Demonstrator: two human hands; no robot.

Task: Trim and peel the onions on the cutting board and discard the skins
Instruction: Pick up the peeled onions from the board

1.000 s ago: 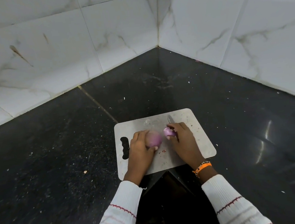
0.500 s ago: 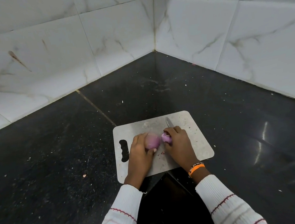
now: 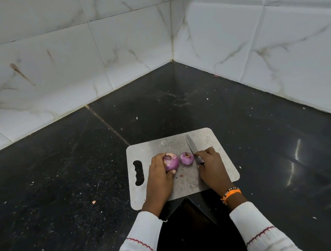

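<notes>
Dark bench (image 3: 65, 184) meeting marble-tiled walls (image 3: 114, 49), seen from above. Grey cutting board (image 3: 152, 148), handle slot at its left. Left hand (image 3: 159, 178): fingers curled round the larger purple onion (image 3: 171, 162), thumb under its near side. Just right of it, apart, a smaller onion (image 3: 187, 158) lies free on the board. Right hand (image 3: 211, 165): fingers closed round the knife (image 3: 191, 145), forefinger along the blade's back; the handle is almost wholly hidden in the hand. Sleeves cut off by the lower edge.

2 red onions (image 3: 171, 163) (image 3: 187, 158) (both purple-skinned), 1 knife (image 3: 193, 148), 1 cutting board (image 3: 152, 148), 2 hands (image 3: 158, 178) (image 3: 211, 165), 1 orange wristband (image 3: 231, 194).
</notes>
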